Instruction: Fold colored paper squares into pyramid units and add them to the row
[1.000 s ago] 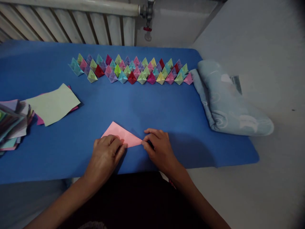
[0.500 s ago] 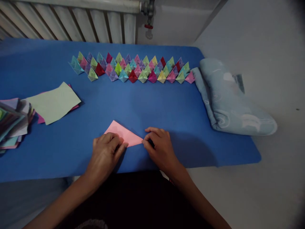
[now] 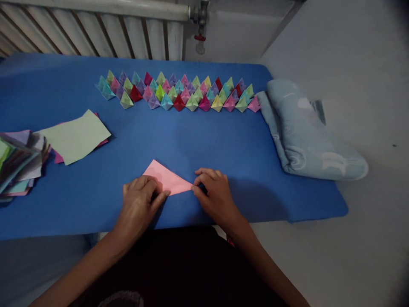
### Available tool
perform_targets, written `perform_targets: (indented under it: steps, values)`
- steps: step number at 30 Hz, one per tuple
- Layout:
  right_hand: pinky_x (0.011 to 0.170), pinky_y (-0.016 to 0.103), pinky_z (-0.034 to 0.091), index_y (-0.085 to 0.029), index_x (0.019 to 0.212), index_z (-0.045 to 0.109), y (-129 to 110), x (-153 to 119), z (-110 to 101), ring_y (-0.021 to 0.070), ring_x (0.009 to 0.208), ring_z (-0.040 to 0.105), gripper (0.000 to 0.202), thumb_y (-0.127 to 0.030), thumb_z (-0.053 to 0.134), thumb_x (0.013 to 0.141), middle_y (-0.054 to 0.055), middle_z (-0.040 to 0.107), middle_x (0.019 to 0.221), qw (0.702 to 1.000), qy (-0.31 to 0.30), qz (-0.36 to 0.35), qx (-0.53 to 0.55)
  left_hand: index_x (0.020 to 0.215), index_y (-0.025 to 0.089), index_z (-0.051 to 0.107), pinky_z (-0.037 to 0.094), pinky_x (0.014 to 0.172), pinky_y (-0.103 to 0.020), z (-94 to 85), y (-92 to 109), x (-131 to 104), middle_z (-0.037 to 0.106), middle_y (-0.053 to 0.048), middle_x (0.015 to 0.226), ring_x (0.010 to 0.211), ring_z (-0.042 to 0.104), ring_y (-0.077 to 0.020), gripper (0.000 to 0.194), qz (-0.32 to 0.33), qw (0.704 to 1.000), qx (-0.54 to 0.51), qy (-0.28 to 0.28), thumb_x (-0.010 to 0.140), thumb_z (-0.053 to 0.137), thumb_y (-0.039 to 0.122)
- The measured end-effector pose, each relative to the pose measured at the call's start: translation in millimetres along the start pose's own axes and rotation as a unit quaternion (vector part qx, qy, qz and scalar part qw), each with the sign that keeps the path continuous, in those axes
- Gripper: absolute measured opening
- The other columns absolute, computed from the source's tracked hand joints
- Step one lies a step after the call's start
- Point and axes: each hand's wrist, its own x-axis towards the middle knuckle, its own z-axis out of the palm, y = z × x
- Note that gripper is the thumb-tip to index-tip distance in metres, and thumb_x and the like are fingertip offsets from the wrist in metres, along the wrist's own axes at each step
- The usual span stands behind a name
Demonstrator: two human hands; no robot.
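A pink sheet of paper (image 3: 172,181), folded to a triangle-like shape, lies near the front edge of the blue table (image 3: 143,136). My left hand (image 3: 139,202) grips its lower left part, thumb along the bottom edge and fingers curled on top. At the paper's right tip, my right hand (image 3: 215,194) pinches the corner between thumb and forefinger. Behind them stand rows of small folded paper shapes (image 3: 192,102) in many colours.
Pale green paper (image 3: 76,136) lies over magenta sheets at the left, beside a thick pile of coloured paper (image 3: 24,170). A folded grey-green cloth (image 3: 313,136) rests at the right edge. A radiator (image 3: 111,34) stands behind the table.
The view has shifted slightly, so the paper piles sit a little further right in it. Both hands keep their hold on the pink paper, nearly unmoved.
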Motion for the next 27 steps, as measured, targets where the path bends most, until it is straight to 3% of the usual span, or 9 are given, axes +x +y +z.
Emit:
perform_targets:
  steps: [5,9,12,18,27]
  values:
    - [0.081,0.037,0.035,-0.022,0.087,0.064,-3,3,-2,0.0219,0.096,0.056,0.01,-0.016,0.056,0.084,0.004,0.067,0.107,0.999,-0.03,-0.002,-0.037,0.1,0.023,0.066,0.038,0.076,-0.039,0.6,-3,-8,0.068,-0.008,0.096,0.084,0.06,-0.0222,0.016,0.074,0.992,0.083,0.057,0.094,0.054,0.031]
    - [0.077,0.036,0.034,-0.021,0.087,0.063,-8,7,-5,0.022,0.09,0.055,0.012,-0.016,0.053,0.085,0.004,0.067,0.098,0.996,-0.053,-0.002,-0.075,0.117,0.026,0.063,0.04,0.088,-0.044,-2.1,1,-11,0.07,-0.008,0.101,0.087,0.063,-0.0211,0.032,0.198,0.975,0.095,0.044,0.096,0.043,0.012]
    - [0.074,0.035,0.033,-0.021,0.083,0.063,-13,8,-8,0.0219,0.087,0.054,0.011,-0.016,0.053,0.086,0.004,0.066,0.092,0.991,-0.075,-0.003,-0.111,0.122,0.022,0.06,0.038,0.096,-0.047,-6.0,3,-13,0.07,-0.009,0.106,0.09,0.064,-0.0209,0.037,0.244,0.962,0.112,0.04,0.095,0.04,0.007]
    - [0.069,0.034,0.032,-0.02,0.079,0.06,-17,9,-9,0.0211,0.081,0.052,0.013,-0.016,0.051,0.088,0.006,0.064,0.088,0.983,-0.094,-0.009,-0.159,0.126,0.016,0.057,0.038,0.095,-0.05,-15.5,-5,-26,0.069,-0.013,0.112,0.097,0.062,-0.0269,0.04,0.233,0.958,0.168,0.013,0.093,0.037,0.006]
    - [0.072,0.034,0.035,-0.018,0.074,0.056,-20,10,-5,0.0212,0.082,0.053,0.015,-0.012,0.048,0.086,0.008,0.063,0.089,0.982,-0.092,0.01,-0.163,0.125,0.017,0.056,0.038,0.094,-0.048,-22.5,-10,-37,0.068,-0.012,0.116,0.101,0.062,-0.0278,0.04,0.204,0.962,0.182,0.017,0.091,0.04,0.004]
